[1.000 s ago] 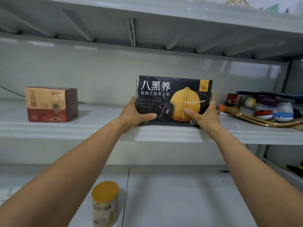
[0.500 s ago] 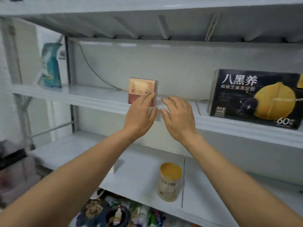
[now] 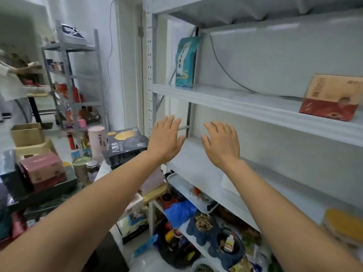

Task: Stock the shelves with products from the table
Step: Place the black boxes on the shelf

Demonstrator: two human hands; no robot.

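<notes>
My left hand point(image 3: 166, 139) and my right hand point(image 3: 221, 143) hang in the air in front of the white shelf unit point(image 3: 245, 104), fingers spread and holding nothing. On the table at the left lies a black box with a yellow picture point(image 3: 125, 148), just left of my left hand. Beside it stand a pink cylinder point(image 3: 97, 139), a metal can point(image 3: 81, 168), a small jar point(image 3: 92, 167) and a pink and red box point(image 3: 42, 169). On the middle shelf stand a red and tan box point(image 3: 332, 98) and a teal pouch point(image 3: 185, 62). A yellow-lidded can point(image 3: 343, 226) sits at the lower right.
A white tray point(image 3: 188, 190), a blue bag point(image 3: 179, 212) and bowls of loose goods fill the lower shelves. A second grey rack point(image 3: 72, 75) with small items stands at the back left. A person in white point(image 3: 11, 83) works there. More boxes lie under the table.
My view has swung left, away from the black box I set on the shelf. Both hands have let go and moved left with fingers spread; the table of products has come into view.
</notes>
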